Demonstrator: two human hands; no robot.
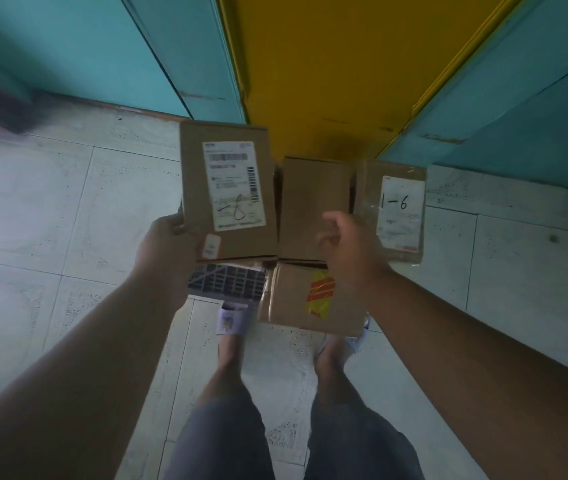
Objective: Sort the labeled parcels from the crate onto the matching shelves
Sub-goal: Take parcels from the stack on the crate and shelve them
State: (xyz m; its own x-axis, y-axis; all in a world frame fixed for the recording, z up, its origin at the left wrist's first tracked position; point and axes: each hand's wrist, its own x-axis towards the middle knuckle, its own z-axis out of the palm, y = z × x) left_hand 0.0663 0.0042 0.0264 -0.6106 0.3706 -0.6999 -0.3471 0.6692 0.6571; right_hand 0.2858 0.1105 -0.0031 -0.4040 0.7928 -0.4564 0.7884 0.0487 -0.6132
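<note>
L hand (pixel 168 244) grips a brown cardboard parcel (pixel 228 192) by its lower-left corner, thumb side wrapped on the edge, fingers hidden under the box; parcel is lifted, label face up toward the camera. Its white shipping label (pixel 235 185) has barcodes plus a handwritten mark that reads like "-8" (first char unclear). A small white sticker (pixel 211 245) sits at the corner right by the L thumb. R hand (pixel 348 247) hovers w/ fingers loosely curled, holding nothing, just above the pile, well apart from the L-hand parcel. Directly beyond the R hand's fingers: a plain brown box (pixel 313 202), no label visible on its top. To the R of the R hand: a flat parcel in clear wrap (pixel 369 188) w/ a white label (pixel 402 211) hand-marked "1-6". Under/near the R wrist: another brown box w/ red-and-yellow tape (pixel 319 296) on top, tilted a bit. Between the two hands, below the held parcel, a dark gridded crate (pixel 227 282) shows; the boxes seem piled on/in it, can't tell exactly. Beneath both forearms: person's legs in grey shorts, feet in light slippers (pixel 232 318) on pale floor tiles (pixel 50 209). Beyond both hands: teal panels (pixel 95 46) either side of a yellow panel (pixel 327 64); can't tell if these are shelves or doors.
</note>
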